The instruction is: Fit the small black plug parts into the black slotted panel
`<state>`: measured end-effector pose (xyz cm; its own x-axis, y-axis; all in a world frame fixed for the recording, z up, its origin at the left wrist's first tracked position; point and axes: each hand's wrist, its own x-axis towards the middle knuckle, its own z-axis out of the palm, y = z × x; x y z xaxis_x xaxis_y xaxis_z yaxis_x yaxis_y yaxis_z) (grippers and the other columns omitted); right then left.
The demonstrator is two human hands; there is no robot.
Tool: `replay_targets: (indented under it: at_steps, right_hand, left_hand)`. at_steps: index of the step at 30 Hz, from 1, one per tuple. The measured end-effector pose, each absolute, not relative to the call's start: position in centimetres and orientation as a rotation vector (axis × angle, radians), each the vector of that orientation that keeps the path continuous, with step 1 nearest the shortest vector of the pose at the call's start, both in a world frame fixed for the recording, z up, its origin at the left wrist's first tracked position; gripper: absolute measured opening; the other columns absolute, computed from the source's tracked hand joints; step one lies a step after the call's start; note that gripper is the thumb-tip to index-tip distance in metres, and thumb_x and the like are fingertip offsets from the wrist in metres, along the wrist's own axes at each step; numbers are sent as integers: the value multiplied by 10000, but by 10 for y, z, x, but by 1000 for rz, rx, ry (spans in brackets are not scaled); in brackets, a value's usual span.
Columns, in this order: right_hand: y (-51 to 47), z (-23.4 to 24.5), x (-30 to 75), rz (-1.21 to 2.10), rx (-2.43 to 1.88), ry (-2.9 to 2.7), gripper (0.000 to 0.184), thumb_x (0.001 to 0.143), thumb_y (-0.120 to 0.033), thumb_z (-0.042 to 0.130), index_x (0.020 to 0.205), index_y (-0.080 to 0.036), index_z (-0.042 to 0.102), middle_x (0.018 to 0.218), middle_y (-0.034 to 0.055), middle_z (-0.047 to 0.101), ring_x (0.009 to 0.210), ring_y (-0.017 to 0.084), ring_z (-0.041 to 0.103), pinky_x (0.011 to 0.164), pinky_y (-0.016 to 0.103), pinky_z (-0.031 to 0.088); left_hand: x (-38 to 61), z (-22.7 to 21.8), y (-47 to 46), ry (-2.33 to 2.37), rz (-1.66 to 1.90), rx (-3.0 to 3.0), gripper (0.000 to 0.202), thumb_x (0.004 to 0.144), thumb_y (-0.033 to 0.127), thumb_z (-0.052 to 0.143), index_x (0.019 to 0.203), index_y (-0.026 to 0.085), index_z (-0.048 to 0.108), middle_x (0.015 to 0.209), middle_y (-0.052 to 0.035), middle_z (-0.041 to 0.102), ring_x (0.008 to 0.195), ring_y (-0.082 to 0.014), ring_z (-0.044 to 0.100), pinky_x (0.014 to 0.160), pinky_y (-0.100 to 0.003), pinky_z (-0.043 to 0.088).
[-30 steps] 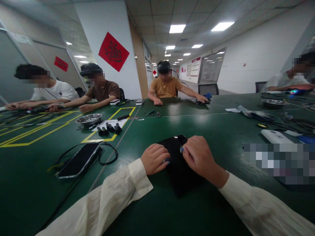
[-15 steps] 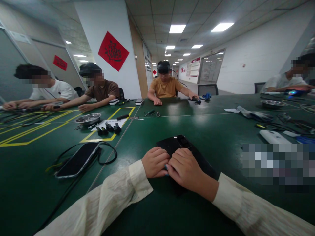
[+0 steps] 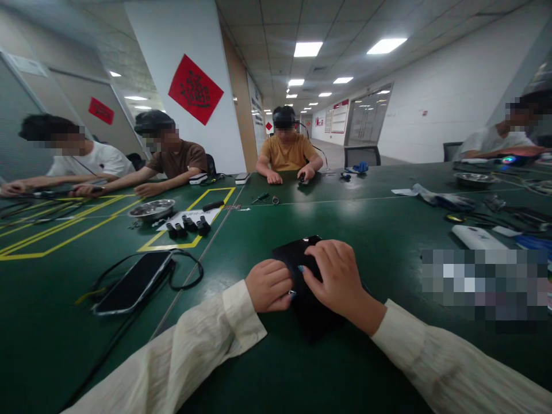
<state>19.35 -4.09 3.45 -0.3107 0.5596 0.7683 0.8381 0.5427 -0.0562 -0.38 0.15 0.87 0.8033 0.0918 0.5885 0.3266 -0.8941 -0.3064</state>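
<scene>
A flat black device [image 3: 290, 257] lies on the green table [image 3: 302, 368] right in front of me. My left hand [image 3: 269, 284] rests at its near-left edge with the fingers curled against it. My right hand [image 3: 338, 279] lies on top of the device, fingers bent down onto its surface and covering most of it. Both sleeves are cream-white. What the fingertips do on the device is hidden.
A phone [image 3: 133, 282] with a looped black cable lies to my left. Further off are a metal bowl [image 3: 152, 209], small black parts [image 3: 188, 225] on white paper and yellow floor-tape lines. A white device [image 3: 475, 236] and cables lie right. Other people sit around the table.
My right hand moved from the device's far edge toward my left hand, then back up onto the device. The device turned a little under my hands. The person opposite pulled an arm in.
</scene>
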Motion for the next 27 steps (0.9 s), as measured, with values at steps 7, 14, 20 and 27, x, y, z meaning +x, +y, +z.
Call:
replay_targets:
  at_steps: [7, 14, 20, 27]
  right_hand:
    - [-25, 38, 208, -518, -1502, -1991, 413, 838, -389, 485, 1161, -140, 547, 911, 120, 618, 851, 262, 529, 722, 373, 367]
    - [-16, 35, 214, -212, -1609, -2068, 480, 894, -318, 346, 1333, -145, 433, 748, 87, 679, 624, 207, 617, 560, 293, 399]
    - [-4, 41, 239, 50, -1540, -1826, 475, 884, -339, 340, 1292, -157, 504, 976, 125, 686, 825, 245, 647, 753, 363, 456]
    - [7, 26, 245, 984, -1331, -1179, 486, 820, -314, 430, 1282, -178, 498, 678, 33, 663, 506, 178, 582, 520, 328, 474]
  left_hand:
    - [-3, 11, 4, -290, -817, -2559, 163, 787, 254, 403, 649, 195, 466, 614, -13, 518, 634, -158, 479, 538, -290, 348]
    - [-6, 15, 1, -371, -936, -2615, 162, 788, 226, 390, 652, 194, 472, 611, -19, 535, 610, -144, 476, 542, -281, 374]
    - [-13, 18, 3, -596, -1343, -2449, 129, 779, 155, 386, 672, 190, 448, 638, -26, 554, 677, -164, 495, 707, -340, 416]
    - [-16, 18, 12, -991, -1365, -2419, 219, 874, 178, 330, 689, 183, 447, 673, -41, 526, 754, -187, 471, 748, -372, 395]
